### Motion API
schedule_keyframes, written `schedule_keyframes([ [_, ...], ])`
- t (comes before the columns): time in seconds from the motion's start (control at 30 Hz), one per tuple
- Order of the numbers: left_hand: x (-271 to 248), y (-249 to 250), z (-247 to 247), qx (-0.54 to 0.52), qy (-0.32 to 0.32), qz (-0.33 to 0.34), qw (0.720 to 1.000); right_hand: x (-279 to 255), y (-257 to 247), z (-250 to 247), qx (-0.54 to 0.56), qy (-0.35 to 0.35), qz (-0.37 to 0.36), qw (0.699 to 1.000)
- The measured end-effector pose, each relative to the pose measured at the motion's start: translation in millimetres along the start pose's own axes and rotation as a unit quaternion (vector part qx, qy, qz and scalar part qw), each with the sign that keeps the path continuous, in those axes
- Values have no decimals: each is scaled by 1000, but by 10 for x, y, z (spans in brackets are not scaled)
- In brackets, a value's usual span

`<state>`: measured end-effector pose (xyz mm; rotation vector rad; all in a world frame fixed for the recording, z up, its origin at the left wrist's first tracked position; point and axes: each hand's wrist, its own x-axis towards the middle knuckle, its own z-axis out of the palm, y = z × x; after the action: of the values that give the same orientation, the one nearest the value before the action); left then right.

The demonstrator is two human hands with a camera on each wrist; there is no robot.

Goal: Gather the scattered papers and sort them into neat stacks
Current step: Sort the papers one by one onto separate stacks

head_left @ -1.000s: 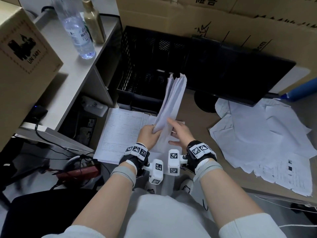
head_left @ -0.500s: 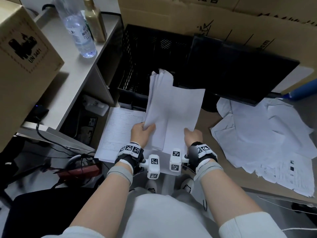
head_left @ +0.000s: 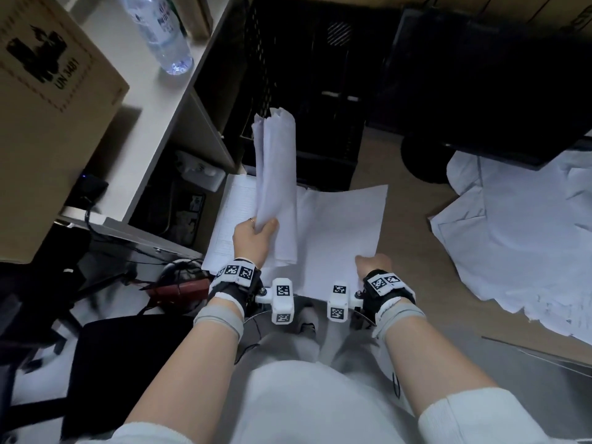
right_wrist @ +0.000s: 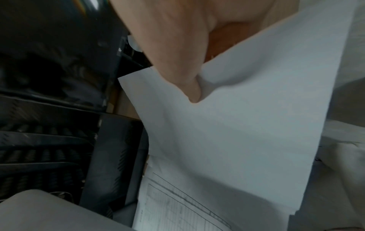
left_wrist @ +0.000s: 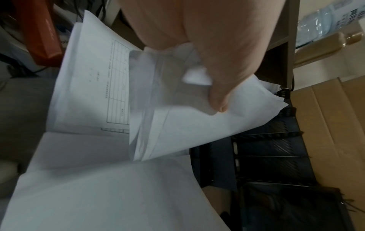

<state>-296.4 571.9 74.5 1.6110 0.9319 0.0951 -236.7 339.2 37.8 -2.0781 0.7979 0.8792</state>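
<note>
Head view showed the left hand clamped round the near end of a bent sheaf of white paper sheets, thumb on top in the left wrist view. The sheaf stood tilted up, its long axis running away from the person, its far end over the front rim of a black mesh plastic crate. The right hand pinched the near right corner of a single blank white sheet, which lay nearly flat, long axis also pointing away, just right of the sheaf; the right wrist view showed the thumb pressed on that corner. Under both lay a printed form with a ruled table, at the near left corner of the brown desk. A loose heap of crumpled white papers spread along the desk's right edge, well apart from the hands. A clear plastic water bottle stood on the pale shelf at left.
</note>
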Motion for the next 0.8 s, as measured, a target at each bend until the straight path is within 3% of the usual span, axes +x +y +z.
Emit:
schedule_keyframes([
  [0.13, 32, -106, -109, 31, 15, -4, 999, 83, -1, 125, -77, -31, -9, 997],
  [0.27, 43, -163, -174, 46, 16, -11, 999, 132, -37, 218, -58, -55, -13, 997],
  [0.4, 19, -152, -111, 41, -11, -13, 999, 90, -110, 251, -63, 40, 19, 997],
  [0.47, -21, -132, -32, 38, -47, -15, 998, 43, -195, 258, -21, 70, -62, 995],
  [0.53, -65, -145, 74, 51, -80, -13, 995, -16, -301, 285, 65, -24, -172, 983],
  [0.63, -167, -107, 234, 50, -152, -15, 987, -189, -487, 282, 115, -199, -241, 943],
  [0.7, -225, -50, 297, 25, -185, -30, 982, -224, -548, 291, 82, -239, -275, 927],
  [0.8, -234, -7, 340, -20, -191, -92, 977, -252, -518, 268, 76, -276, -265, 921],
])
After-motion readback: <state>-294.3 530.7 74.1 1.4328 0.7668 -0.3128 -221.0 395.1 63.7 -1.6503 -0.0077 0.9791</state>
